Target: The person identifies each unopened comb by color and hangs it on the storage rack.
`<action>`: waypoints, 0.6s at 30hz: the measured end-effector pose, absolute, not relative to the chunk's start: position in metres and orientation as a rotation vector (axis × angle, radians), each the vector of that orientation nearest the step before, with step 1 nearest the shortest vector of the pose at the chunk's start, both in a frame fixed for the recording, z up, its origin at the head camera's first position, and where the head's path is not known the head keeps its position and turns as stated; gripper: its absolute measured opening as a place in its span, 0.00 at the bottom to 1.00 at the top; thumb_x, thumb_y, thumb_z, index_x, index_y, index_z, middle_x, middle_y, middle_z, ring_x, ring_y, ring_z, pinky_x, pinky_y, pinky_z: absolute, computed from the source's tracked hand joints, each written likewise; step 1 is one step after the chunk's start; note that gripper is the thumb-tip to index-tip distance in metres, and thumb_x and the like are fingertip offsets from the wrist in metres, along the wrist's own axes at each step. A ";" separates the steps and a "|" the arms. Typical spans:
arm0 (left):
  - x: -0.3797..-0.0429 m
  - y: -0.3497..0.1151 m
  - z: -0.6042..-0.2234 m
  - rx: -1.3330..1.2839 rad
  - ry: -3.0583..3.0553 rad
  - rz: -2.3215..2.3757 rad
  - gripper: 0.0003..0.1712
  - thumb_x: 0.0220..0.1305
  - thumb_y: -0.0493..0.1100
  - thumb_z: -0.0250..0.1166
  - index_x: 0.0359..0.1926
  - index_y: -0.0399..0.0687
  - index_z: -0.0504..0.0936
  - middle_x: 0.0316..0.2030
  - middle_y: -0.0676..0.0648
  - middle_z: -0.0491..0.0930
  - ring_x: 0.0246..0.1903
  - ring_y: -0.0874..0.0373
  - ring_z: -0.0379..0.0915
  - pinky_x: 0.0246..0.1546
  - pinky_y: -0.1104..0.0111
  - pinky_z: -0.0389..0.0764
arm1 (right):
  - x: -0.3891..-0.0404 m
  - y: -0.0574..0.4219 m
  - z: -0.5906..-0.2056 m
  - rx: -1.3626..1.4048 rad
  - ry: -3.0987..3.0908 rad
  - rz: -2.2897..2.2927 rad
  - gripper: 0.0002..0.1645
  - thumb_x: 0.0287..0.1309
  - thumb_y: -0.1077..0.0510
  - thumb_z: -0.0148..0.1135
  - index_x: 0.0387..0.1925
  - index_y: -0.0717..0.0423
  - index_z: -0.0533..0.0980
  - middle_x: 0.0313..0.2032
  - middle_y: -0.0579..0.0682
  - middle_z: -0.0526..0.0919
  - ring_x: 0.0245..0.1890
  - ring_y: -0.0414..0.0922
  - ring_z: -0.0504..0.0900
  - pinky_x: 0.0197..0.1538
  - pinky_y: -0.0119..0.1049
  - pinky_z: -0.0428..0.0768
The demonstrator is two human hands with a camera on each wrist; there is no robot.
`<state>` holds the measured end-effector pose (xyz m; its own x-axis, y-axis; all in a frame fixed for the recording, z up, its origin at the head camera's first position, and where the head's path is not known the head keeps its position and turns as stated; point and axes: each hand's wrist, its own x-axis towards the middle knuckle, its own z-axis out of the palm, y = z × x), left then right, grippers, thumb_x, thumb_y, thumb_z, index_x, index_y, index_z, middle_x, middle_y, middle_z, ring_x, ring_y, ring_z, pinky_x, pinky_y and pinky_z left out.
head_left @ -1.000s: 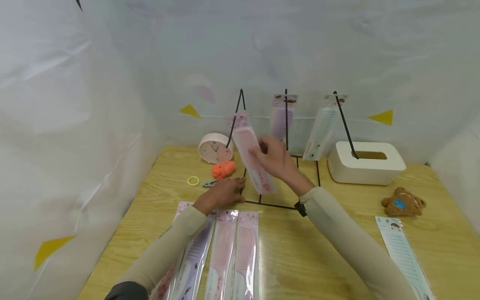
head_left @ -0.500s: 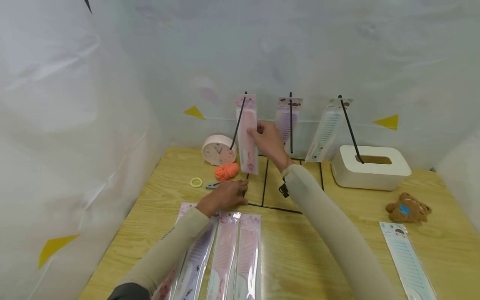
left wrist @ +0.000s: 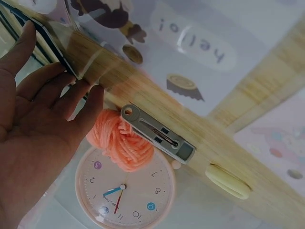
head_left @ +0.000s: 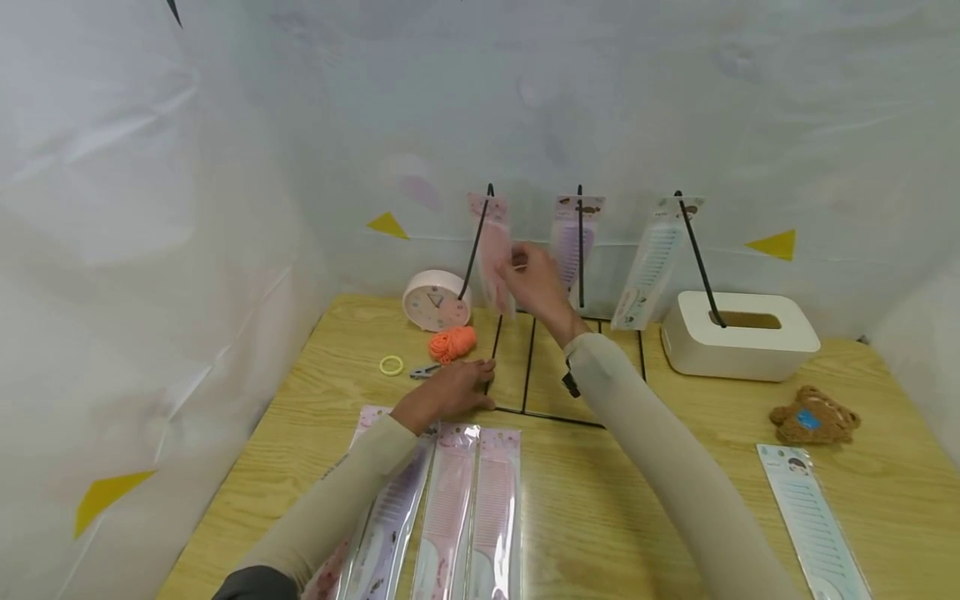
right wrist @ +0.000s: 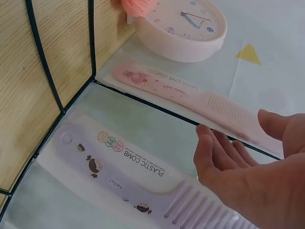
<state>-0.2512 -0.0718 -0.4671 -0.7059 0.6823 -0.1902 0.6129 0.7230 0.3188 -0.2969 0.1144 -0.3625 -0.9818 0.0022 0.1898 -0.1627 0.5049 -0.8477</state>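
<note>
A pink comb in a clear packet (head_left: 493, 237) hangs from the left hook of a black wire rack (head_left: 528, 367). Beside it is my right hand (head_left: 538, 283); in the right wrist view its thumb and fingers stand apart, with nothing pinched between them. My left hand (head_left: 450, 390) rests at the left side of the rack's base, its extended fingers (left wrist: 62, 90) touching the wire. A packaged purple comb (head_left: 572, 246) hangs from the middle hook and a green-blue one (head_left: 651, 258) from the right hook.
Several packaged combs (head_left: 450, 508) lie in front, and another (head_left: 810, 517) lies at right. Around the rack are a clock (head_left: 435, 300), orange yarn (head_left: 452, 342), a grey clip (left wrist: 157, 133), a yellow ring (head_left: 391, 365), a white tissue box (head_left: 738, 346) and a brown plush (head_left: 815, 415).
The pink comb rose from a tilted position to hang upright on the left hook. My right hand moved up with it, then let go. The left hand stayed at the rack's base.
</note>
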 end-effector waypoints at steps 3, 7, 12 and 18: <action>-0.252 -0.072 -0.467 1.028 2.635 0.348 0.37 0.65 0.55 0.67 0.70 0.43 0.71 0.73 0.46 0.61 0.70 0.47 0.61 0.69 0.57 0.65 | -0.291 0.116 -0.359 0.116 -2.695 1.401 0.31 0.70 0.49 0.58 0.65 0.64 0.69 0.60 0.61 0.76 0.57 0.55 0.79 0.57 0.52 0.79; -0.254 -0.075 -0.468 1.059 2.637 0.348 0.37 0.65 0.54 0.68 0.69 0.42 0.71 0.73 0.44 0.63 0.69 0.46 0.63 0.68 0.57 0.67 | -0.276 0.117 -0.354 0.135 -2.922 1.170 0.40 0.70 0.48 0.58 0.71 0.70 0.59 0.63 0.68 0.72 0.56 0.60 0.78 0.58 0.54 0.78; -0.253 -0.080 -0.470 1.048 2.644 0.320 0.36 0.63 0.54 0.70 0.67 0.42 0.74 0.71 0.44 0.65 0.67 0.46 0.66 0.66 0.56 0.70 | -0.246 0.118 -0.359 0.281 -2.992 1.059 0.39 0.68 0.49 0.60 0.69 0.72 0.61 0.63 0.69 0.72 0.58 0.61 0.77 0.59 0.55 0.77; -0.251 -0.081 -0.468 1.074 2.654 0.290 0.37 0.63 0.55 0.70 0.68 0.42 0.74 0.70 0.42 0.67 0.64 0.45 0.70 0.64 0.56 0.72 | -0.195 0.147 -0.367 0.273 -3.108 0.987 0.33 0.70 0.46 0.58 0.67 0.62 0.66 0.57 0.62 0.80 0.53 0.58 0.81 0.51 0.54 0.81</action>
<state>-0.2512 -0.0815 -0.4685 -0.6917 0.7027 -0.1668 0.6500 0.7064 0.2803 -0.1949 0.1471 -0.3670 -0.9776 -0.1970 -0.0741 -0.1182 0.8051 -0.5812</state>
